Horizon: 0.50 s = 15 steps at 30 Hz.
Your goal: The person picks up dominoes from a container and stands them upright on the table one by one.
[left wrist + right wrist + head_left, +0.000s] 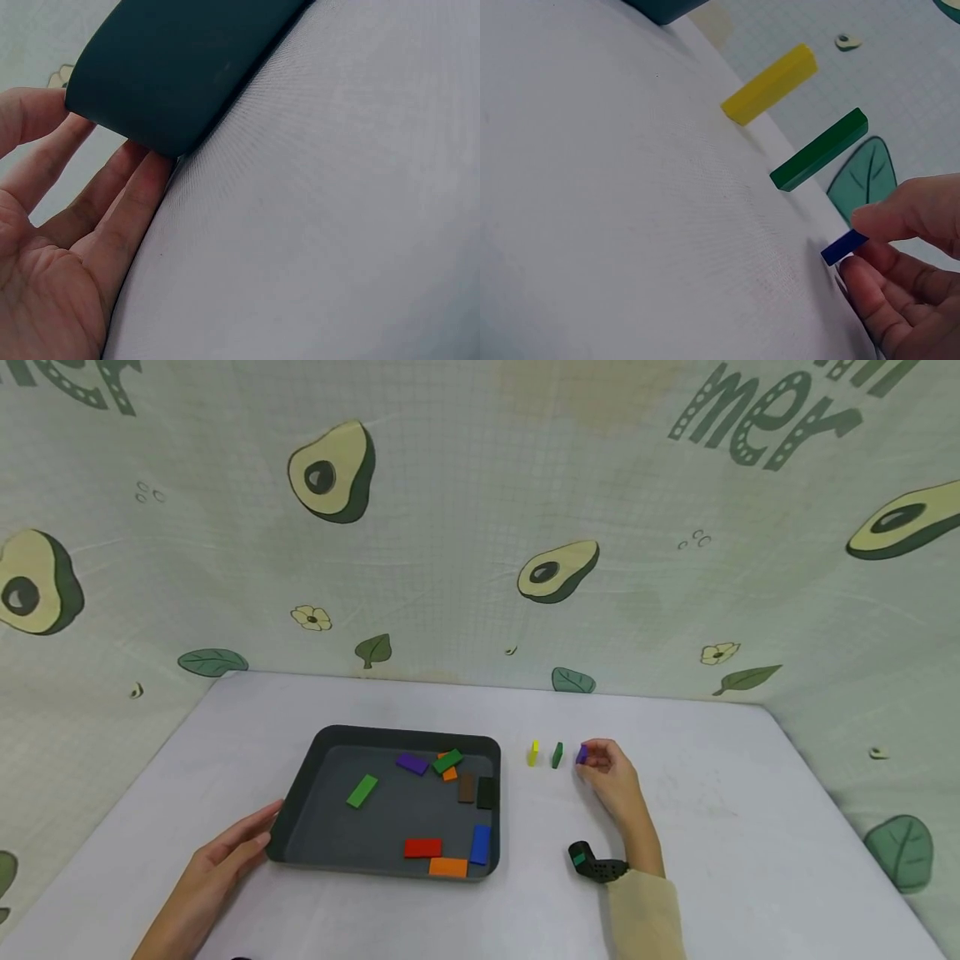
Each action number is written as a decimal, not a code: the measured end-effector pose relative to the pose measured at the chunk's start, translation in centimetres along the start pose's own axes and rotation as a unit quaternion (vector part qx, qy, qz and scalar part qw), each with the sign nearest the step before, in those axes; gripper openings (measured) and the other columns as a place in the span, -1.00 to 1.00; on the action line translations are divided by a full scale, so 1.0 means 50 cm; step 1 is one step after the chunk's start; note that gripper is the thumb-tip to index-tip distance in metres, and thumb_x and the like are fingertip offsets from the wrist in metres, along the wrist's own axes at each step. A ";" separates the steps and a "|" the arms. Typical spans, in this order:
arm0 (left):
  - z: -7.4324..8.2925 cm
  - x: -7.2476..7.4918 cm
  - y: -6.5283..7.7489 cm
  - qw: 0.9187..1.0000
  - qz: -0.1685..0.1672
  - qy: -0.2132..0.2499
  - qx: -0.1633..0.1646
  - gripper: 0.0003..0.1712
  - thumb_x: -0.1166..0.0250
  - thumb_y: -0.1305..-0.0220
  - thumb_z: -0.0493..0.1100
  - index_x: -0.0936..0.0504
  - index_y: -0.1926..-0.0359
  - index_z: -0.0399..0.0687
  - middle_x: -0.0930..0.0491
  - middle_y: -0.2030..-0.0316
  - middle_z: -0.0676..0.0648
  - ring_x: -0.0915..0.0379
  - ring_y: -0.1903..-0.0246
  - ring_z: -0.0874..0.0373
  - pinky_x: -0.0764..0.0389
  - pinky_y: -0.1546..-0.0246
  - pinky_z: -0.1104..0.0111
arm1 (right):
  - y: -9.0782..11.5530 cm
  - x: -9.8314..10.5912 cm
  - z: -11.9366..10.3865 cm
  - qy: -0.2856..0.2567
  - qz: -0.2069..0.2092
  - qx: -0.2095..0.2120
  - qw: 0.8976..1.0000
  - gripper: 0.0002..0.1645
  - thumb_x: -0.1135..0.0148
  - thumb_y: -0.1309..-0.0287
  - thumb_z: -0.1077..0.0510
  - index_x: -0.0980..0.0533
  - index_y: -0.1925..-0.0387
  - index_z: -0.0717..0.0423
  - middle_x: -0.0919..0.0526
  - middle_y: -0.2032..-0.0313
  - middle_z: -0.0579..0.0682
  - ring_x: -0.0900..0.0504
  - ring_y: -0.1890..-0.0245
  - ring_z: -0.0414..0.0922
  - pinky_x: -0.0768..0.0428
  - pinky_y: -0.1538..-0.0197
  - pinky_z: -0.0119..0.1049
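In the head view, my right hand (609,770) pinches a small purple domino block (582,754) between thumb and fingers. The right wrist view shows the block's lower end (843,247) close to the white table, and whether it touches is unclear. Beside it a green domino block (557,755) and a yellow domino block (533,752) stand upright, apart, in a row. My left hand (225,862) touches the left side of a dark grey tray (300,787). In the left wrist view its fingers (124,225) lie fairly straight against the tray's outer wall (180,75).
Several coloured blocks lie flat in the tray, including a light green block (362,791), a red block (423,848) and a blue block (480,844). An orange block (448,867) lies along the tray's near side. A cloth with avocado prints (333,472) hangs behind the table.
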<state>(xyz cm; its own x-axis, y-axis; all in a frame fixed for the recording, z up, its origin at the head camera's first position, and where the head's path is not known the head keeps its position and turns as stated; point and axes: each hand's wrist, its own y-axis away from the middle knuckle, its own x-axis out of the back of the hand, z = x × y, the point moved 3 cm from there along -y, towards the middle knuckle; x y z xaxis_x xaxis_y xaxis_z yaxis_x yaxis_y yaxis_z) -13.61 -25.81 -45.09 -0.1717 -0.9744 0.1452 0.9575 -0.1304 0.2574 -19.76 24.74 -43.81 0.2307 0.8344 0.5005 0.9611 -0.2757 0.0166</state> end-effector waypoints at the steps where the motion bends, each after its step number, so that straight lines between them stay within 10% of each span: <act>1: 0.001 0.000 0.000 1.000 -0.001 -0.001 0.000 -0.29 -0.09 -0.33 0.09 -0.14 -0.40 -0.04 -0.30 -0.12 0.49 -0.21 -0.01 0.79 -0.42 0.09 0.75 | 0.000 0.000 0.000 0.001 -0.001 -0.001 1.000 -0.57 -0.22 -0.08 0.31 -0.40 -0.03 0.20 -0.51 0.19 0.14 -0.44 0.25 -0.18 -0.43 0.22 -0.51; 15: -0.001 0.001 0.004 0.999 -0.010 0.027 -0.028 -0.36 -0.06 -0.38 -0.03 -0.14 -0.39 -0.12 -0.34 -0.13 0.47 -0.24 -0.06 0.73 -0.43 0.07 0.72 | 0.002 0.005 -0.014 0.010 -0.028 -0.002 1.000 -0.44 -0.19 -0.13 0.25 -0.30 -0.17 0.18 -0.47 -0.04 0.19 -0.45 -0.01 0.02 -0.45 -0.07 -0.18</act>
<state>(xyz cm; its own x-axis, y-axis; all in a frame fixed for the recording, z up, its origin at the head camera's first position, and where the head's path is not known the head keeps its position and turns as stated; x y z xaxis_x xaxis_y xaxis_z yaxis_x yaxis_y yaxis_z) -13.42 -25.88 -45.09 -0.1793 -0.9799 0.0876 0.9659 -0.1584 0.2047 -19.70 24.57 -43.08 0.1726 0.8389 0.5162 0.9720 -0.2300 0.0488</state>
